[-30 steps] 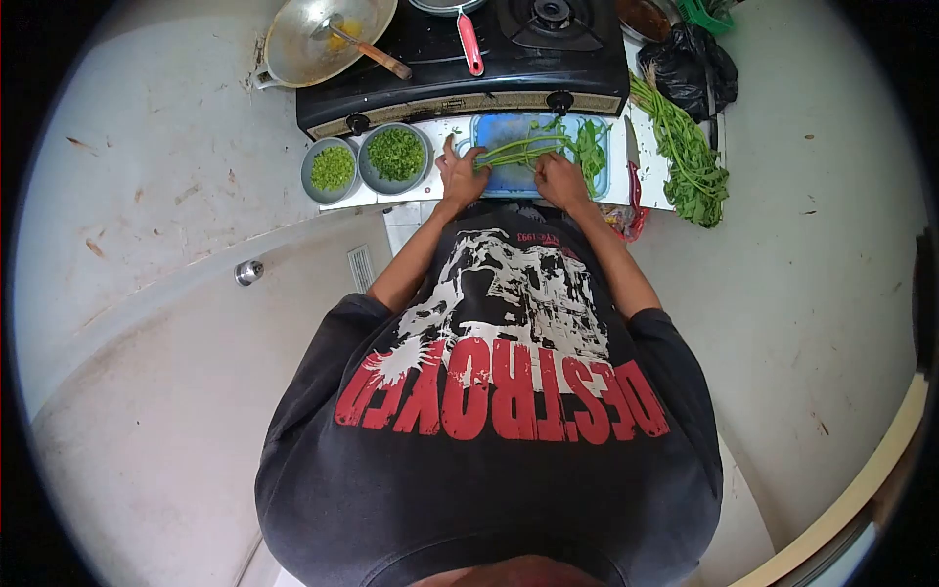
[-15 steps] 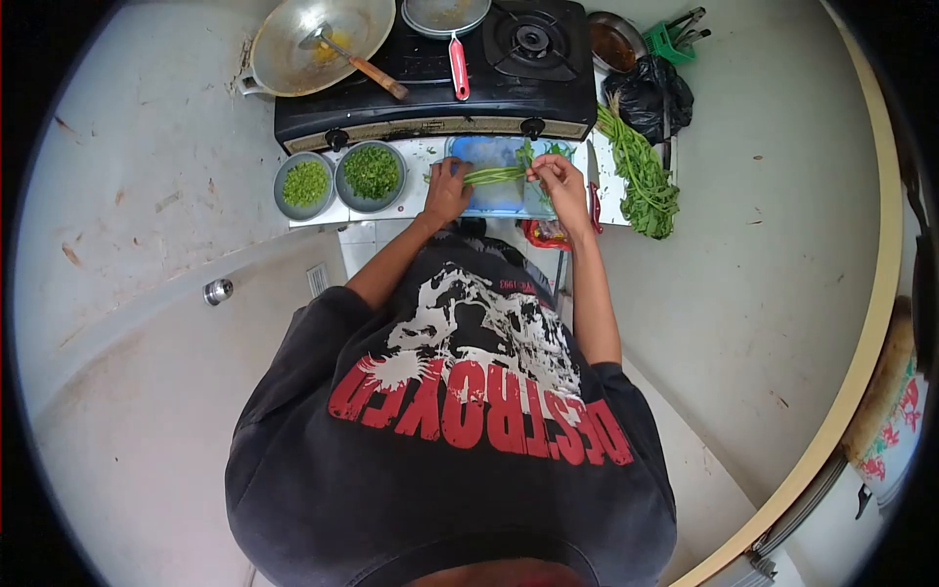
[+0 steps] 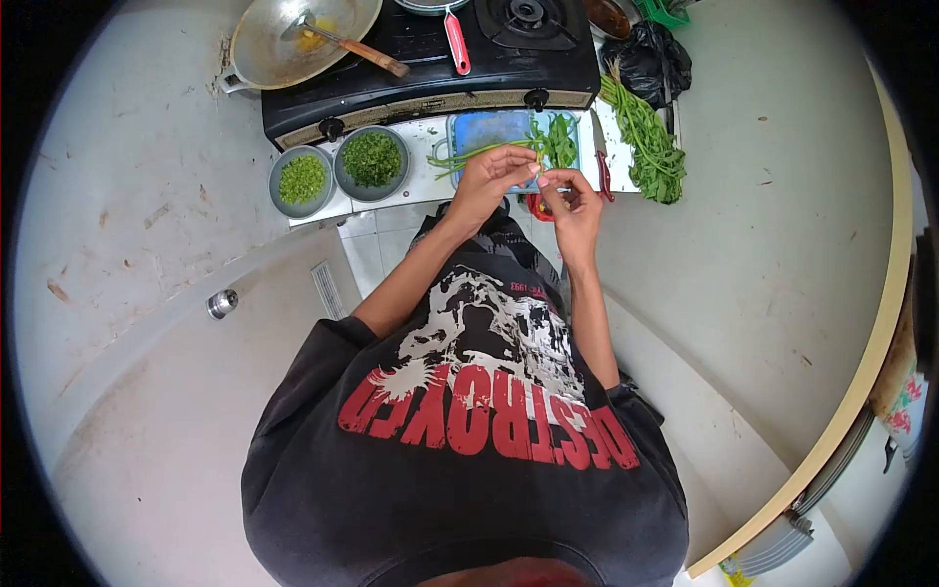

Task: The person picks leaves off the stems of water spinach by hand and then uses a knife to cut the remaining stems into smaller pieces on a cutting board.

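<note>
Over the near edge of the blue cutting board [image 3: 484, 129], my left hand [image 3: 501, 178] and my right hand [image 3: 572, 207] meet fingertip to fingertip. Both pinch the leafy green stems; thin stalks [image 3: 450, 161] stick out to the left of my left hand. Broad green leaves [image 3: 559, 145] lie on the board just beyond the fingers. What exactly sits between the fingertips is small and partly hidden. Right of the board is a red-handled knife [image 3: 604, 176]. To the left stand a bowl of chopped pale green stems [image 3: 301, 180] and a bowl of chopped dark leaves [image 3: 372, 160].
A black gas stove [image 3: 421, 93] runs behind the counter, carrying a wok [image 3: 264, 64] with a wooden-handled utensil [image 3: 375, 59] and a red-handled pan [image 3: 457, 44]. At right are a bunch of greens [image 3: 646, 147] and a black plastic bag [image 3: 650, 68].
My left hand has moved right, off the stalks' left end, to meet my right hand. My right hand has come down slightly toward me. Leaves now show on the board's right side.
</note>
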Demonstrator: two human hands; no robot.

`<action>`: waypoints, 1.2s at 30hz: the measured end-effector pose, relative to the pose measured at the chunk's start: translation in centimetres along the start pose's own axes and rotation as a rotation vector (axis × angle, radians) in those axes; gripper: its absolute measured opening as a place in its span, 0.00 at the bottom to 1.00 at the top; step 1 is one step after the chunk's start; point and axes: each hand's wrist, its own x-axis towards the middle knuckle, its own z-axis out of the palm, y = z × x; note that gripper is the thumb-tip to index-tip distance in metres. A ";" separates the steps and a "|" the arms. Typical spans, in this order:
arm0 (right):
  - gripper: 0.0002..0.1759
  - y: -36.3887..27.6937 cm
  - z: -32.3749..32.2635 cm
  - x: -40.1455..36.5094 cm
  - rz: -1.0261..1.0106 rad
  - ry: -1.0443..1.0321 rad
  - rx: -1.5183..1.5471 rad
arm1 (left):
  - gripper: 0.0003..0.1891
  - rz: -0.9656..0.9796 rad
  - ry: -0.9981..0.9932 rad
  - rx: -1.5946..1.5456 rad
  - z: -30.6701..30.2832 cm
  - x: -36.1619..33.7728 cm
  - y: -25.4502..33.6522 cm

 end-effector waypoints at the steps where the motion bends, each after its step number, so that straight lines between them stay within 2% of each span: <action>1: 0.06 -0.1 0.2 -0.3 -0.006 -0.005 -0.006 | 0.14 0.008 -0.003 -0.012 0.0 -0.1 -0.1; 10: 0.09 0.5 0.9 -0.8 0.129 -0.031 0.036 | 0.14 0.059 0.006 0.087 -1.4 -1.2 -1.2; 19: 0.09 1.7 0.7 0.5 0.040 -0.177 0.012 | 0.13 -0.033 0.216 -0.146 -0.1 -2.1 -1.2; 22: 0.07 2.6 0.6 0.8 -0.061 -0.178 0.014 | 0.14 -0.038 0.266 -0.241 1.1 -2.0 -1.9; 26: 0.05 1.7 -1.0 1.4 -0.420 -0.216 -0.187 | 0.14 -0.063 0.323 -0.313 2.9 -1.3 -2.6; 29: 0.05 2.3 -2.5 2.1 -0.452 -0.255 -0.195 | 0.14 -0.111 0.367 -0.401 3.9 -0.6 -3.4; 32: 0.07 2.6 -4.1 2.5 -0.435 -0.307 -0.158 | 0.15 -0.088 0.411 -0.422 4.2 0.4 -4.1; 36: 0.08 4.9 -6.4 4.1 -0.280 -0.172 0.061 | 0.15 0.005 0.483 -0.321 4.9 1.5 -3.6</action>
